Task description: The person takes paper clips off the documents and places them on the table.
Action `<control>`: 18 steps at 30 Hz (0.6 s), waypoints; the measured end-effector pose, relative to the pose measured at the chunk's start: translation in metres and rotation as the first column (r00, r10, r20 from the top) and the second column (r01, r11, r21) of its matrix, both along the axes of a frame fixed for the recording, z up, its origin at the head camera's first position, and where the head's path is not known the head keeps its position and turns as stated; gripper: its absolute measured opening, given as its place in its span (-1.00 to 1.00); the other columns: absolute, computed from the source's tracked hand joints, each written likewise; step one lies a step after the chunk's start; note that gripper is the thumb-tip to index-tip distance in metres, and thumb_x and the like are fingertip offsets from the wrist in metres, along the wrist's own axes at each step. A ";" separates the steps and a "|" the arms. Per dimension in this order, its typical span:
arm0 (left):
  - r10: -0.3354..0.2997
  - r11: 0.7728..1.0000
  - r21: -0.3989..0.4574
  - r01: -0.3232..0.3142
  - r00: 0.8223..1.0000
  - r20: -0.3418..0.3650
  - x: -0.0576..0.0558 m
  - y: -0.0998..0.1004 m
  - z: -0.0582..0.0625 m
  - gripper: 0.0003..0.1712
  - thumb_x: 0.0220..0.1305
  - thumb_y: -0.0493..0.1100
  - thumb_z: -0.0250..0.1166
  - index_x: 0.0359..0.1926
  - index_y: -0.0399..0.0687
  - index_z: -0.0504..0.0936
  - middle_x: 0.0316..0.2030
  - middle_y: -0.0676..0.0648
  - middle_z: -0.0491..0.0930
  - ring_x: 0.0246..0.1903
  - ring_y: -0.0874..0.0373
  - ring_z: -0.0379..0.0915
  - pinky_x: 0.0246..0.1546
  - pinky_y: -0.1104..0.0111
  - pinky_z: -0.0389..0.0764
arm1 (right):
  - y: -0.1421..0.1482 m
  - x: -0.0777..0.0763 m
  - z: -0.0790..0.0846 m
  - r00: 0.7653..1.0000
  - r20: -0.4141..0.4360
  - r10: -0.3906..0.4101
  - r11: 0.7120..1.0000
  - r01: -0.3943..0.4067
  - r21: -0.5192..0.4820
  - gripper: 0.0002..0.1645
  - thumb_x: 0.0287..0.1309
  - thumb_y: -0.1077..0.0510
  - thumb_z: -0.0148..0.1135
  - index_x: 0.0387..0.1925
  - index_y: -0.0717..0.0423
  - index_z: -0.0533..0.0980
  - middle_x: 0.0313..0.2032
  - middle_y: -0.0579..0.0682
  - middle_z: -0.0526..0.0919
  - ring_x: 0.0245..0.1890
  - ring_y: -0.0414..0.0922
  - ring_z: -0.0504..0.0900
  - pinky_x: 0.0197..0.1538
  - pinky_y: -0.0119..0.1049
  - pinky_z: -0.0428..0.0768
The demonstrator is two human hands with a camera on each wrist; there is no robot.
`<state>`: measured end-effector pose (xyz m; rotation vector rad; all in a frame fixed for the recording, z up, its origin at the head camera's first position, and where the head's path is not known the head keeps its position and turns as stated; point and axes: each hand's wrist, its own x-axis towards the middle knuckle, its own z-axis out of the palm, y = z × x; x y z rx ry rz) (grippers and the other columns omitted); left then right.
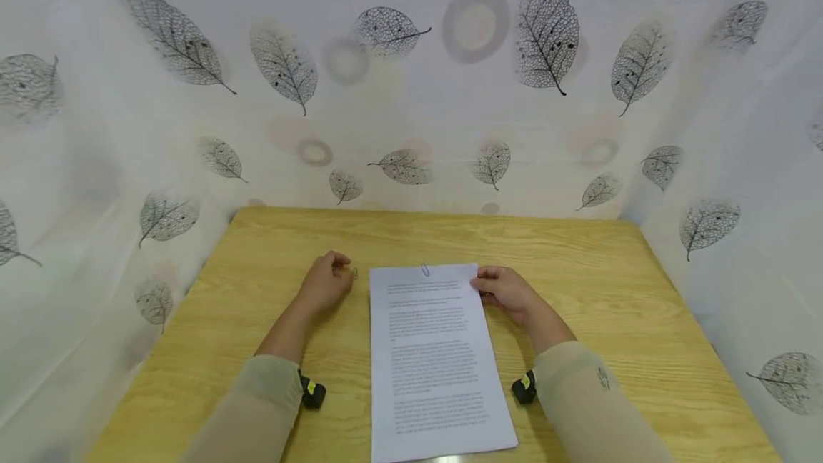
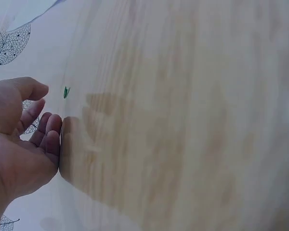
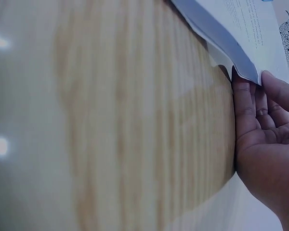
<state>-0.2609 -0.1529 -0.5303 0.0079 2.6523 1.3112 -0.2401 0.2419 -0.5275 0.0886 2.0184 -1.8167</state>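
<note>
A stack of printed paper [image 1: 431, 356] lies on the table with a blue paper clip [image 1: 425, 270] at the middle of its top edge. My right hand [image 1: 508, 293] pinches the stack's upper right corner; in the right wrist view the thumb [image 3: 278, 89] is on top and the fingers are underneath, the corner lifted a little. On the other side, my left hand [image 1: 326, 283] rests on the table, its fingers loosely bent and holding nothing. Just off its fingertips is a small green paper clip [image 2: 66, 92], apart from the hand in the left wrist view.
The wooden table [image 1: 579, 256] has its far edge against a white curtain [image 1: 411, 106] printed with leaves, which also hangs at both sides. A black wrist camera [image 1: 313, 393] is on the left wrist, another camera [image 1: 524, 387] on the right.
</note>
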 end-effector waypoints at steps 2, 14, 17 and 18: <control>0.025 0.999 0.022 -0.025 1.000 -0.011 0.002 0.002 0.000 -0.52 0.48 -0.12 0.18 0.32 -0.21 0.50 0.34 -0.31 0.46 0.27 -0.21 0.53 0.35 -0.02 0.60 | 0.000 0.001 0.000 1.000 -0.001 -0.001 1.000 0.001 0.001 -0.87 0.57 0.28 0.17 -0.01 0.26 0.59 -0.19 -0.16 0.73 -0.15 -0.25 0.70 -0.05 -0.40 0.72; 0.076 0.985 0.165 -0.053 0.987 -0.139 0.009 0.033 0.029 -0.55 0.58 -0.15 0.19 0.36 -0.21 0.48 0.26 -0.22 0.54 0.20 -0.13 0.54 0.23 0.03 0.64 | 0.002 0.000 -0.001 1.000 -0.010 0.000 1.000 0.000 0.004 -0.87 0.57 0.26 0.19 -0.01 0.24 0.60 -0.20 -0.15 0.74 -0.16 -0.24 0.71 -0.07 -0.38 0.72; 0.051 0.983 0.180 -0.021 0.985 -0.163 0.009 0.041 0.038 -0.57 0.58 -0.14 0.19 0.35 -0.16 0.48 0.27 -0.20 0.56 0.21 -0.11 0.54 0.27 0.02 0.63 | 0.003 -0.001 -0.004 1.000 -0.020 0.015 1.000 -0.015 0.005 -0.82 0.57 0.24 0.21 0.04 0.27 0.62 -0.18 -0.15 0.76 -0.15 -0.23 0.72 -0.06 -0.37 0.72; 0.042 0.984 0.177 -0.012 0.985 -0.169 0.009 0.043 0.041 -0.59 0.58 -0.13 0.19 0.34 -0.14 0.49 0.26 -0.19 0.57 0.22 -0.10 0.55 0.28 0.03 0.63 | 0.004 -0.001 -0.005 1.000 -0.020 0.015 1.000 -0.014 0.007 -0.81 0.57 0.23 0.21 0.04 0.26 0.62 -0.17 -0.14 0.76 -0.15 -0.23 0.72 -0.05 -0.37 0.72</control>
